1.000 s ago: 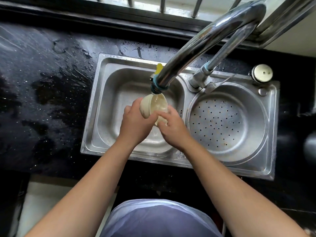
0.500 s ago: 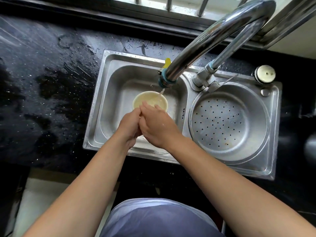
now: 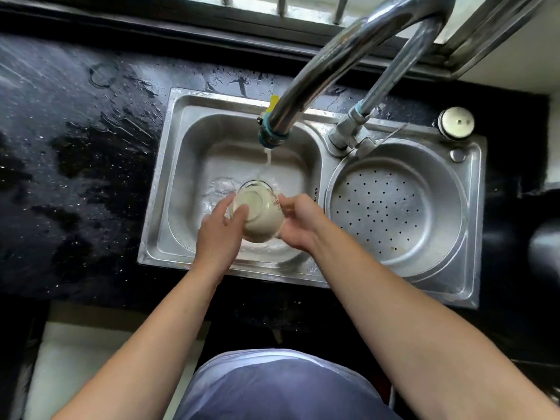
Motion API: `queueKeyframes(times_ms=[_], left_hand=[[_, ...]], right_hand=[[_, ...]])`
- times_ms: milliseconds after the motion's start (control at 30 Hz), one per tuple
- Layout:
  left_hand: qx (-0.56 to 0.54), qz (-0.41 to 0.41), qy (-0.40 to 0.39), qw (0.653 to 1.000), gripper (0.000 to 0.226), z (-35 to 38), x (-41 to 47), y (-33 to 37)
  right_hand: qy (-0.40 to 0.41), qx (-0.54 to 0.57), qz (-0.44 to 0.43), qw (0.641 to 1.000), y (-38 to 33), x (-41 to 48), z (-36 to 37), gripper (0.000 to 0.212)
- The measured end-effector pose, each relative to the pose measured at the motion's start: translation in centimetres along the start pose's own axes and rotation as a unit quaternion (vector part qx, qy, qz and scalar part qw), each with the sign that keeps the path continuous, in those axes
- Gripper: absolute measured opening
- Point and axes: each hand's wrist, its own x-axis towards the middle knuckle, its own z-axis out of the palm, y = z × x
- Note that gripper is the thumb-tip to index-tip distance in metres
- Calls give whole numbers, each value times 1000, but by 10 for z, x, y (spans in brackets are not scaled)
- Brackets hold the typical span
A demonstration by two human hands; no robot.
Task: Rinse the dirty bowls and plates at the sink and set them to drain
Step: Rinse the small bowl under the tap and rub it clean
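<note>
Bowl (image 3: 261, 214), cream-coloured, small, held between both hands over the left basin (image 3: 194, 165) of a stainless double sink (image 3: 157, 207); base turned up and away from the person, rim pointing down and toward them. Left hand (image 3: 218, 234) closed on the bowl's left side, one finger lying across the foot ring, other fingers curled against the wall. Right hand (image 3: 298, 222) cupped on the bowl's right side, thumb on the upper wall, palm under the rim. Water stream (image 3: 266, 163), thin, falling from the tap spout (image 3: 274, 133) just beyond the hands and landing at the far edge of the bowl's base; splash visible on the basin floor beyond the left hand. Drain opening, partly hidden behind the bowl. Perforated drain tray (image 3: 394, 213), round, seated in the right basin, just right of the right hand and apart from it. Tap lever (image 3: 391, 134), beyond the right hand. Round cap (image 3: 457, 122), pale, on the sink's far right corner, well apart from both hands. Countertop (image 3: 69, 165), black, wet in patches, left of the left hand. Window bars (image 3: 281, 4) at the far edge.
</note>
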Motion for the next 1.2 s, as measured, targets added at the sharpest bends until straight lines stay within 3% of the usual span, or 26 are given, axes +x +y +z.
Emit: queueKeyframes(times_ms=[67,167,333,467,567,667,867,1067,1200], left_hand=[[39,51,32,997,51,2,-4,5],[62,107,28,992,46,14,-10,15],[66,179,-57,980,42,56,-22,24],[146,193,-155,958,54,93,-43,5],[241,217,-203,924,61,113,-63,-13],[320,241,-195,895,61,122,-77,-32],[375,295,-180,860,61,118,-82,-49],[373,281,-179,866,61,121,-82,-49],[372,279,-170,869,62,124,-84,-46]], right_hand=[[-35,85,43,995,6,2,-13,32],[-54,133,35,989,9,-4,-36,35],[-20,126,-112,986,-20,-28,-100,36],[120,3,-240,963,-44,-39,-148,14],[232,-143,-251,929,-52,-16,-169,10],[275,-233,-238,902,-56,14,-174,11],[220,-296,-236,899,-57,47,-154,13],[221,-322,-218,895,-53,50,-160,30],[179,-314,-187,913,-48,42,-160,46]])
